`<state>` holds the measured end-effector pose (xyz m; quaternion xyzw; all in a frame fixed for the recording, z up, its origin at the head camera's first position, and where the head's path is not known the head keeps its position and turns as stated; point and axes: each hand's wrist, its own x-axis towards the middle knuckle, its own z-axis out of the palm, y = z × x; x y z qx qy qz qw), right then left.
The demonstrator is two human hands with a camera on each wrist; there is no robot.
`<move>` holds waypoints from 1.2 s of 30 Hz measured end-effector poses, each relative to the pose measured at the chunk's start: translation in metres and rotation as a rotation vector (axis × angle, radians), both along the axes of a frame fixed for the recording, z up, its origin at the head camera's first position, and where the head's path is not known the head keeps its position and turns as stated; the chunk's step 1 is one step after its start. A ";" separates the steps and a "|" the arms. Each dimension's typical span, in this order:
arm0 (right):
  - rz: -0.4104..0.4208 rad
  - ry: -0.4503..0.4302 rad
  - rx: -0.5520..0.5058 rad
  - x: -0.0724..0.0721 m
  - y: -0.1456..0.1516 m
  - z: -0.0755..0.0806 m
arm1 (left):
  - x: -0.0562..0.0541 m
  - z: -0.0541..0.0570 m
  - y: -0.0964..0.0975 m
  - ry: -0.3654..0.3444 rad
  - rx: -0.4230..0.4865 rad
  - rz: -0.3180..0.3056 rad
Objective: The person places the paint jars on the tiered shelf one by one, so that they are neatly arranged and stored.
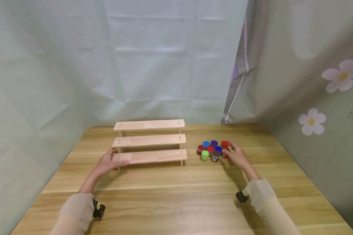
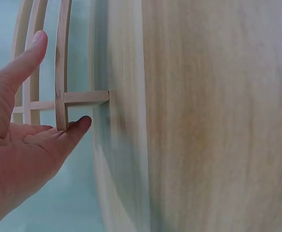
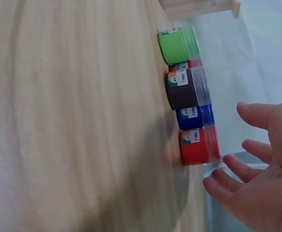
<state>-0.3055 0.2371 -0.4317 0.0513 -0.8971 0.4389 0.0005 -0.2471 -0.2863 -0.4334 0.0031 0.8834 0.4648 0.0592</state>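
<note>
A three-step wooden rack [image 1: 157, 156] stands on the table, its boards rising toward the back. At its left end is my left hand [image 1: 106, 163]. In the left wrist view, straight fingers [image 2: 66, 140] touch the end of the lowest board, while the thumb is spread away. A cluster of small paint jars [image 1: 205, 155] sits right of the rack, in green, black, blue, purple and reds. My right hand [image 1: 238, 156] reaches to the right side of the cluster with fingers spread. The right wrist view shows it beside a red jar [image 3: 193, 146], holding nothing; whether it touches a jar I cannot tell.
The wooden table [image 1: 176, 202] extends in front of both arms. A pale curtain [image 1: 164, 65] hangs behind it, and a flower-printed sheet [image 1: 282, 81] hangs along the right side.
</note>
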 end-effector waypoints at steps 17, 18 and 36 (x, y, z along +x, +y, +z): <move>-0.081 -0.085 -0.191 -0.002 0.000 -0.020 | 0.000 -0.009 -0.009 -0.027 -0.004 0.019; -0.088 -0.088 -0.199 -0.002 0.000 -0.022 | 0.000 -0.009 -0.009 -0.025 -0.005 0.021; -0.198 -0.166 -0.268 -0.003 0.000 -0.027 | 0.002 -0.011 -0.007 -0.013 0.065 0.036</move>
